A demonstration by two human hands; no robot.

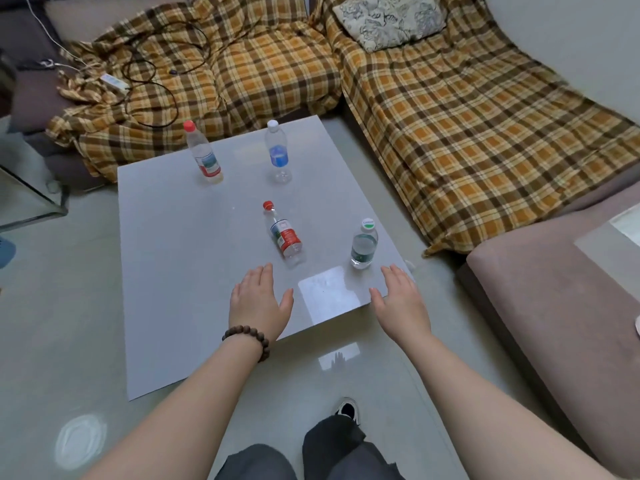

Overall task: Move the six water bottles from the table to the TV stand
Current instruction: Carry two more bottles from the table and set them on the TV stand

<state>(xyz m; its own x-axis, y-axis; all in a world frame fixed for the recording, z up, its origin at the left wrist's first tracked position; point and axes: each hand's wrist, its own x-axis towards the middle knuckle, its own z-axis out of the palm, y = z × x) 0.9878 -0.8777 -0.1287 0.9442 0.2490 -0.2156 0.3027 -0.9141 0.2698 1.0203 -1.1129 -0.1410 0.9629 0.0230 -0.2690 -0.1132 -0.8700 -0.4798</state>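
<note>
Several water bottles stand on the pale grey table. At the far side are a red-capped bottle and a blue-labelled bottle with a white cap. Nearer stands a red-labelled bottle with a red cap. A short green-labelled bottle stands at the near right corner. My left hand hovers open just short of the red-labelled bottle. Below the green-labelled bottle, my right hand is open over the table's near right edge. Neither hand touches a bottle.
A sofa under a plaid cover wraps the far and right sides of the table, with cables and a power strip on it. A purple ottoman stands at the right. A glass table corner is at the left.
</note>
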